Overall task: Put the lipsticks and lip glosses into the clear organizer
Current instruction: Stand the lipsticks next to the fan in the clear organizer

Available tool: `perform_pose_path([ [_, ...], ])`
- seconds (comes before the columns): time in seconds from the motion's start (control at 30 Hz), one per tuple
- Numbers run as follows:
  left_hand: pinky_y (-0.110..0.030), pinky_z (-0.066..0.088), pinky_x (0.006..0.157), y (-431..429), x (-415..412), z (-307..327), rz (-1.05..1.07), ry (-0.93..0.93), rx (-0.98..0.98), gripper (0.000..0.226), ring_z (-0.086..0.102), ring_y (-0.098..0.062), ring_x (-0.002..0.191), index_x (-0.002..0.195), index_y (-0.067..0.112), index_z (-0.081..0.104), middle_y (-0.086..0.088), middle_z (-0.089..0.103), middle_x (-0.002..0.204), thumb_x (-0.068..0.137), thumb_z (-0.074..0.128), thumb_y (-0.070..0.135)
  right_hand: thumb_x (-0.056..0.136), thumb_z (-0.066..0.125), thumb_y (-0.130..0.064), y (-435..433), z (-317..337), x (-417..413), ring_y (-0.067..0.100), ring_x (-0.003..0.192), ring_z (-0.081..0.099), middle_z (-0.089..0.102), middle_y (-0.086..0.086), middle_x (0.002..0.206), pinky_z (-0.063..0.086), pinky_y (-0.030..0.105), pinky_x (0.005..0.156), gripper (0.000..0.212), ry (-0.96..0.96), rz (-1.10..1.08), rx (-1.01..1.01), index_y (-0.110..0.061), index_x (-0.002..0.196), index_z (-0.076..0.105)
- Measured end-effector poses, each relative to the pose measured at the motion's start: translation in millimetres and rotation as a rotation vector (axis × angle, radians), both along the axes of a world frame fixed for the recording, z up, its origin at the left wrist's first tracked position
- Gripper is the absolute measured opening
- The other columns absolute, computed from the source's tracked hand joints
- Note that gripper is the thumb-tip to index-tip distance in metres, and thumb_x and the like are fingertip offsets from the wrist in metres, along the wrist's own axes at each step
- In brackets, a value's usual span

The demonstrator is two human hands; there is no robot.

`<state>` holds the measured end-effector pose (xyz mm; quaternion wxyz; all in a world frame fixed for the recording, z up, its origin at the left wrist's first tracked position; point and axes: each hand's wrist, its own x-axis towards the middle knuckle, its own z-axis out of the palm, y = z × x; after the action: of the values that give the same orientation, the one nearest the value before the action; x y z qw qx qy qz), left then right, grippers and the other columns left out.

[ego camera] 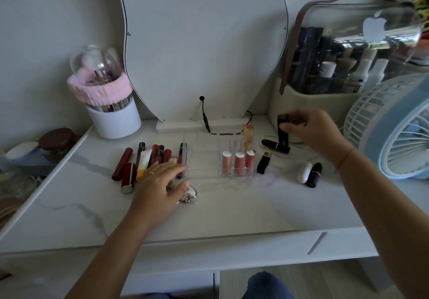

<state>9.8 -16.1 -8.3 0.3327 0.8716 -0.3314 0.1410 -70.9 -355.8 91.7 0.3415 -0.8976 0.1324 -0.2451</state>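
Observation:
The clear organizer (236, 175) stands mid-table with three pink lip glosses (239, 162) upright in its front right slots and a peach tube (248, 133) behind them. Left of it lies a pile of red and dark lipsticks and glosses (130, 161). My left hand (160, 182) rests with fairly straight fingers on that pile, at the organizer's left front corner. My right hand (313, 131) pinches a black tube (283, 120) at the back right. More black lipsticks (270, 143) (264, 162) (315, 174) and a white one (304, 172) lie to the organizer's right.
A mirror (202, 43) stands at the back with its cable (205, 117). A white brush cup with a pink band (111, 112) is at the back left, a clear cosmetics bag (348, 66) and a blue fan (394, 126) on the right. A shiny trinket (189, 196) lies by my left thumb.

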Motion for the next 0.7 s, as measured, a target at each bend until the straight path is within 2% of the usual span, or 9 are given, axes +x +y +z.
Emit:
perform_pose_path([
  [0.1,-0.04,0.032,0.111,0.3,1.1,-0.3,0.002,0.01,0.023,0.042,0.05,-0.014,0.123,0.119,0.023,0.063,0.003,0.064,0.121,0.082,0.056,0.042,0.079,0.07,-0.02,20.0,29.8,10.0,0.001,0.075,0.065,0.068,-0.009,0.087,0.049,0.011,0.068,0.016,-0.161,0.104,0.193,-0.028,0.091,0.063],
  [0.17,-0.041,0.031,0.111,0.3,1.3,-0.2,0.007,0.009,0.026,0.041,0.05,-0.016,0.123,0.119,0.022,0.063,0.002,0.064,0.122,0.083,0.058,0.04,0.08,0.069,-0.017,36.1,40.6,22.4,-0.003,0.079,0.066,0.068,-0.01,0.089,0.05,0.008,0.071,0.02,-0.198,0.193,0.233,-0.025,0.097,0.063],
  [0.33,-0.033,0.027,0.111,0.3,0.0,1.1,0.001,-0.006,0.031,0.043,0.049,-0.013,0.124,0.12,0.023,0.063,0.003,0.064,0.122,0.084,0.054,0.045,0.079,0.07,-0.012,67.0,35.5,60.5,0.011,0.087,0.067,0.07,-0.002,0.095,0.053,0.02,0.081,0.03,-0.083,0.262,0.107,-0.018,0.108,0.065],
  [0.4,-0.031,0.026,0.11,0.4,0.2,1.2,-0.003,-0.012,0.019,0.042,0.051,-0.013,0.121,0.118,0.023,0.064,0.003,0.065,0.121,0.083,0.055,0.044,0.08,0.069,-0.014,71.4,26.6,69.5,0.012,0.087,0.067,0.071,0.001,0.098,0.053,0.019,0.076,0.03,-0.013,0.264,0.02,-0.016,0.11,0.065],
  [0.5,-0.03,0.025,0.109,0.3,0.8,-0.1,-0.009,-0.023,0.006,0.041,0.052,-0.012,0.119,0.117,0.022,0.064,0.004,0.065,0.118,0.083,0.056,0.042,0.081,0.068,-0.015,72.3,20.2,75.4,0.011,0.086,0.067,0.071,0.002,0.097,0.054,0.019,0.069,0.029,-0.007,0.237,0.016,-0.015,0.11,0.065],
  [0.63,-0.032,0.026,0.11,0.4,2.8,-2.4,-0.004,-0.026,0.008,0.041,0.051,-0.012,0.121,0.118,0.023,0.063,0.004,0.065,0.119,0.083,0.055,0.043,0.081,0.068,-0.014,72.6,22.1,74.7,0.005,0.078,0.066,0.071,-0.001,0.094,0.048,0.005,0.059,0.029,0.001,0.262,0.0,-0.015,0.109,0.066],
  [0.7,-0.031,0.026,0.11,0.1,3.1,-2.8,-0.006,-0.029,0.004,0.041,0.051,-0.01,0.119,0.118,0.024,0.063,0.004,0.065,0.12,0.083,0.055,0.044,0.081,0.068,-0.014,73.1,22.0,73.3,0.001,0.077,0.064,0.071,-0.002,0.093,0.046,0.002,0.058,0.028,0.019,0.285,-0.012,-0.015,0.109,0.065],
])
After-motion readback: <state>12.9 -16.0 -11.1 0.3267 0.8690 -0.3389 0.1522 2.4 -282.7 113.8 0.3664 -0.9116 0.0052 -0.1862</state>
